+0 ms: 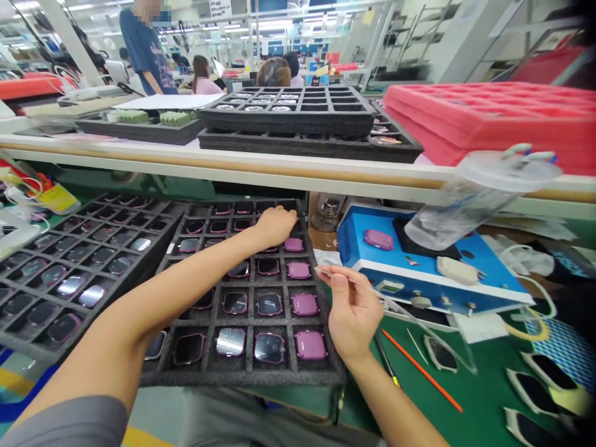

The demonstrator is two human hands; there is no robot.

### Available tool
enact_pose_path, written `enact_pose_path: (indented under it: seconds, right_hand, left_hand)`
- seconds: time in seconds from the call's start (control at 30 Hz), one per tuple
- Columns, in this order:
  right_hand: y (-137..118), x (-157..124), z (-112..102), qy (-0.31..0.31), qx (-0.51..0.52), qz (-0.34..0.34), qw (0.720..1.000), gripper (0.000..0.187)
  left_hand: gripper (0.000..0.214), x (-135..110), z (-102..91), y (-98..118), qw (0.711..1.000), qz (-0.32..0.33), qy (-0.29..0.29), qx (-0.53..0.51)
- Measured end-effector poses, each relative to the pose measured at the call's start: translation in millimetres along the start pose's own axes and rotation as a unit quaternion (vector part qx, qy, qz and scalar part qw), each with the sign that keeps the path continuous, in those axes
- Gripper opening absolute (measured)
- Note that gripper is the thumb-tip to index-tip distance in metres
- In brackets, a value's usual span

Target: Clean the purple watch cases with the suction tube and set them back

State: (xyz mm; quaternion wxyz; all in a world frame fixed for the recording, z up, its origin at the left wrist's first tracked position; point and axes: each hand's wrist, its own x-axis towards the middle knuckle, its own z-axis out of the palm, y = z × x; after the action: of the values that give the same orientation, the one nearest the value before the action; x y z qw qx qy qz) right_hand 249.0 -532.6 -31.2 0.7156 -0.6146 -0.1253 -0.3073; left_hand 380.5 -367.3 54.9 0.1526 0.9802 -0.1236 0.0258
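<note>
My left hand (pixel 277 225) reaches to the far right corner of a black foam tray (pixel 242 377). Its fingers curl down over a cell, and what they hold, if anything, is hidden. Closest to it lies a purple watch case (pixel 293 244), back side up, in the right column with several alike. Other cells carry watch cases with dark glossy screens (pixel 269 304). Beside the tray's right edge, my right hand (pixel 354 307) pinches a thin clear tube (pixel 400 310) with a fine tip pointing left. The tube trails right, looping down over the green mat.
A blue control box (pixel 447 273) bears another purple case (pixel 379 239) and a tilted clear plastic cup (pixel 465 198). An orange stick (pixel 423 371) and pale-framed watch cases (pixel 535 388) lie on the mat. A second tray (pixel 28 347) stands left. Overhead, a shelf edge (pixel 261 174) spans the bench.
</note>
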Motion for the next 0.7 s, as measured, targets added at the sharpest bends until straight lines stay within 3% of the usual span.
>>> enact_pose_path:
  seconds: [0.17, 0.33, 0.47, 0.7]
  right_hand:
    - [0.2, 2.4, 0.6, -0.011, -0.005, -0.017, 1.000, 0.015]
    - [2.1, 3.5, 2.4, -0.009, 0.017, -0.018, 1.000, 0.013]
    - [2.9, 3.9, 3.2, -0.027, 0.030, -0.009, 0.999, 0.014]
    - [1.4, 3.2, -0.4, -0.046, 0.015, 0.005, 0.999, 0.014]
  left_hand:
    - [0.044, -56.0, -2.1, 8.1, 0.982, -0.036, 0.014, -0.187]
    - [0.053, -108.3, 16.8, 22.2, 0.928, -0.052, -0.027, -0.368]
    - [0.050, -120.3, 29.1, 26.1, 0.877, -0.050, -0.029, -0.476]
    - [0.049, -121.4, 32.6, 26.7, 0.856, -0.043, -0.051, -0.512]
